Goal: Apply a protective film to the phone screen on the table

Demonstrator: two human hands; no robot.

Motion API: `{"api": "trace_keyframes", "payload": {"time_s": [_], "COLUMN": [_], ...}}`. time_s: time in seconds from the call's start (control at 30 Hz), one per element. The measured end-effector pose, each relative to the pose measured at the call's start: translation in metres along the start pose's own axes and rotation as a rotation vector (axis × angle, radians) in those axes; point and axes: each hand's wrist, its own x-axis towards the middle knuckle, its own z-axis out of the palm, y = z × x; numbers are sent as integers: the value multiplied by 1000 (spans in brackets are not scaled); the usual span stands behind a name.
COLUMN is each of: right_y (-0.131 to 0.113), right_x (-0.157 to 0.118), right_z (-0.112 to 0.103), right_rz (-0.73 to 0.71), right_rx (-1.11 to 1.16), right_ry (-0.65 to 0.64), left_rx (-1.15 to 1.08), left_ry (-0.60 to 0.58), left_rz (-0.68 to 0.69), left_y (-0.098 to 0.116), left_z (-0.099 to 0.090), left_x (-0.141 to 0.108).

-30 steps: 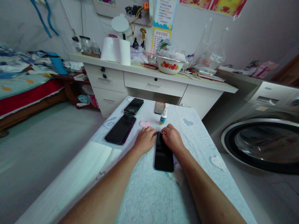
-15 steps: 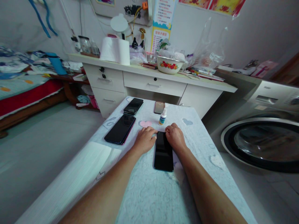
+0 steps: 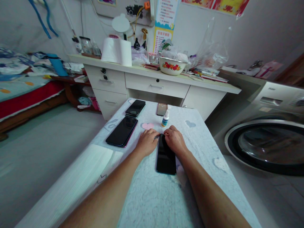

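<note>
A black phone (image 3: 166,158) lies face up on the cloth-covered table (image 3: 152,196). My left hand (image 3: 147,141) rests at its upper left edge, fingers curled together, with a small dark thing at the fingertips that I cannot make out. Over the phone's top end is my right hand (image 3: 174,139), its fingers closed in a pinch; what they hold, if anything, is hidden. Just beyond the hands a small white bottle (image 3: 165,118) with a blue and yellow label stands upright. Stacked dark phones (image 3: 122,131) lie to the left of my left hand.
Another stack of phones (image 3: 135,108) sits at the table's far left corner. A brownish phone (image 3: 162,109) lies behind the bottle. Beyond the table stands a white desk (image 3: 156,86) with a flowered bowl (image 3: 172,66); a washing machine (image 3: 266,126) is at the right.
My right hand has moved a little to the left, over the top end of the phone. My left hand and the phone have hardly moved.
</note>
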Motion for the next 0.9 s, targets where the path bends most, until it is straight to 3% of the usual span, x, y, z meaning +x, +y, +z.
{"api": "trace_keyframes", "payload": {"time_s": [0.4,0.9], "right_y": [0,1], "right_x": [-1,2], "right_z": [0,0], "right_rz": [-111,58], "right_rx": [82,-40], "right_ry": [-26,22], "left_rx": [10,3], "left_ry": [14,-13], "left_rz": [15,-15], "left_y": [-3,1], "left_z": [3,-1], "left_x": [0,-1]}}
